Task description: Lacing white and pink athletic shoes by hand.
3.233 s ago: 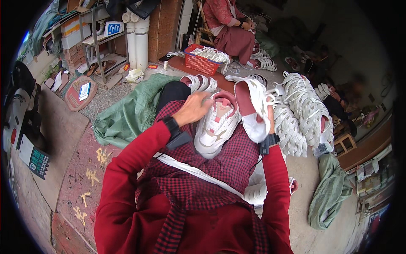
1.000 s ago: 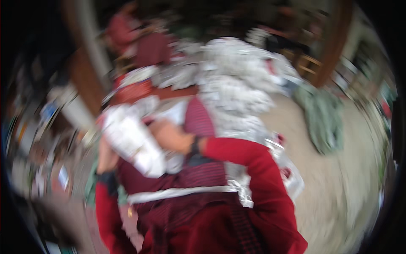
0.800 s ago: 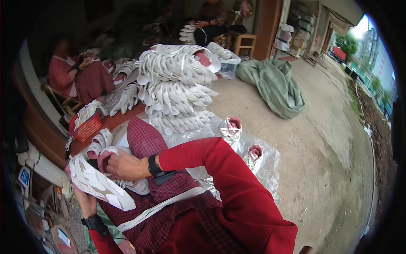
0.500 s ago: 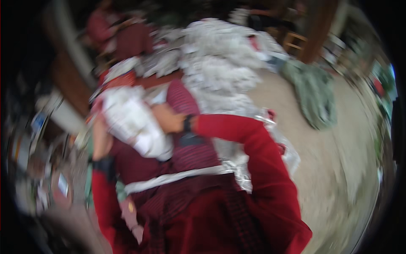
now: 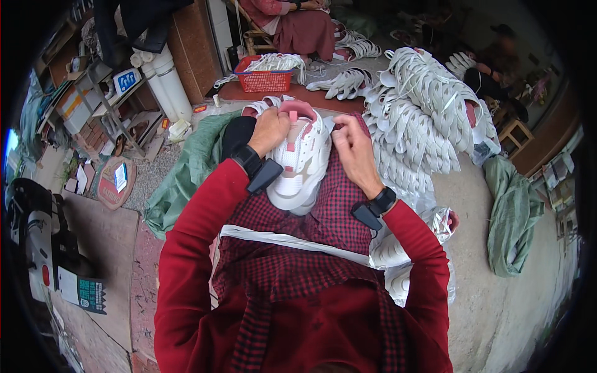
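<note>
A white sneaker [image 5: 298,165] with pink lining and pink tabs rests on my lap, on a red-and-black checked apron [image 5: 311,273]. My left hand [image 5: 272,132] is closed on the side of the sneaker near its opening. To the right of the shoe's collar is my right hand [image 5: 357,152], its fingers curled together. Whatever may be pinched in them is too small to make out. Part of another white-and-pink shoe [image 5: 264,107] shows just beyond my left hand. A white strip [image 5: 280,237] runs across my lap.
Piled white shoe pieces [image 5: 429,105] stand ahead on the right. A red basket [image 5: 264,81] holds white laces. Green sacks [image 5: 513,211] lie on both sides. Bagged shoes [image 5: 395,252] sit by my right forearm. A seated person [image 5: 295,31] is at the far side.
The view has turned and sharpened. The sneaker, earlier blurred between both hands at the left, now sits upright at mid-lap. My right hand has come away from it to the right.
</note>
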`<action>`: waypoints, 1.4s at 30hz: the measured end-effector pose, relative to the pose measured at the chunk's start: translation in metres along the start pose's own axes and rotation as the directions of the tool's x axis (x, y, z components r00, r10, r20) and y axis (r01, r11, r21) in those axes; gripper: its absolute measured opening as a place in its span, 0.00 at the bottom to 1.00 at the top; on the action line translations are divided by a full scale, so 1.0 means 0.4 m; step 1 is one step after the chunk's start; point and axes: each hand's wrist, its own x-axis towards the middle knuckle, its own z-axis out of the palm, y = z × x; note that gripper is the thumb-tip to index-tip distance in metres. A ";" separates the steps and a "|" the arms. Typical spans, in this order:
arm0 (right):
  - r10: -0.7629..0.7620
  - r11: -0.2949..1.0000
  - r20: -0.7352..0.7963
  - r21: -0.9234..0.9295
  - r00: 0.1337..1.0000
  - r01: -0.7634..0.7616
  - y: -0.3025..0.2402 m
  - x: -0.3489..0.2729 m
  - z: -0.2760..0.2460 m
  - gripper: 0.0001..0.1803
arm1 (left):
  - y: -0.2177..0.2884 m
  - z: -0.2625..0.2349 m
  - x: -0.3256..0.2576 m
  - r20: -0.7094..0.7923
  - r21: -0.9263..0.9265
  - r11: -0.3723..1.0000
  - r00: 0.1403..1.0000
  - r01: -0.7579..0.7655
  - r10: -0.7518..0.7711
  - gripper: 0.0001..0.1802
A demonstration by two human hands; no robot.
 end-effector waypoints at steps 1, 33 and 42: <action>-0.006 0.987 0.059 -0.161 0.998 0.015 -0.041 0.004 0.011 0.20 | 0.009 -0.008 -0.006 -0.010 0.045 0.999 1.000 0.028 -0.028 0.26; 0.061 0.884 0.226 -0.464 0.972 0.052 0.004 0.095 0.046 0.34 | 0.067 -0.004 -0.086 -0.161 0.241 0.900 0.900 -0.362 0.405 0.18; -0.363 0.816 0.357 -0.324 0.861 0.479 -0.121 -0.095 0.039 0.04 | -0.021 -0.207 -0.409 0.587 -0.142 0.919 0.716 -0.368 0.378 0.04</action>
